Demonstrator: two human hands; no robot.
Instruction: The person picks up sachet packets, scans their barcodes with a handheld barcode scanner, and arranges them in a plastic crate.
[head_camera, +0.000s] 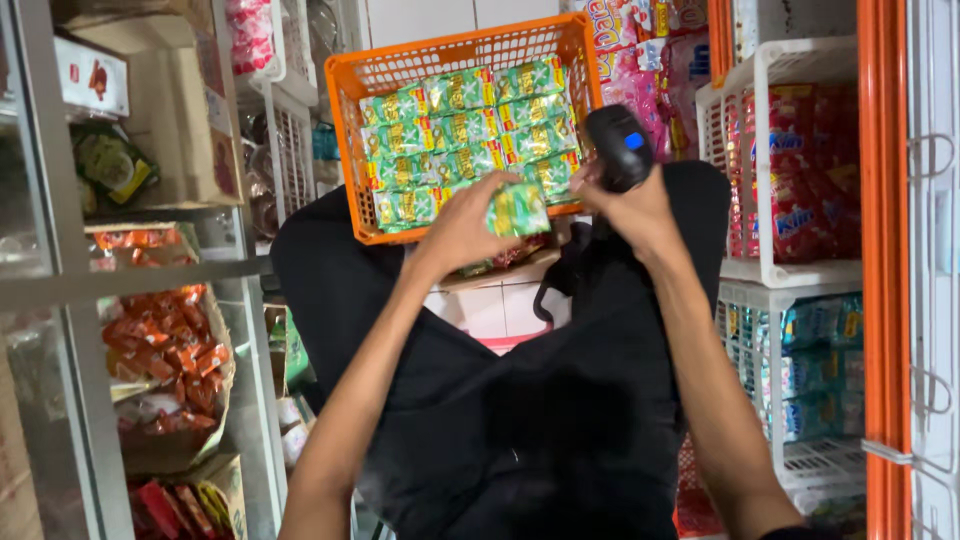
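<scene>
One green packet (519, 209) in left hand (462, 225), one scanner (619, 146) (black) in right hand (632, 205) — one orange crate (452, 55).

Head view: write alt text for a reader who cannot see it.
Seen from above, the left hand holds a green sachet while the right hand grips a black handheld scanner beside it. Just beyond them sits an orange basket filled with rows of matching green sachets. Shelves and white wire racks of packaged snacks stand on both sides.

The left hand (462, 222) covers part of the green packet (519, 209); the right hand (632, 203) hides the black scanner's (620, 146) grip. The orange basket's (455, 55) lower edge lies behind both hands.
</scene>
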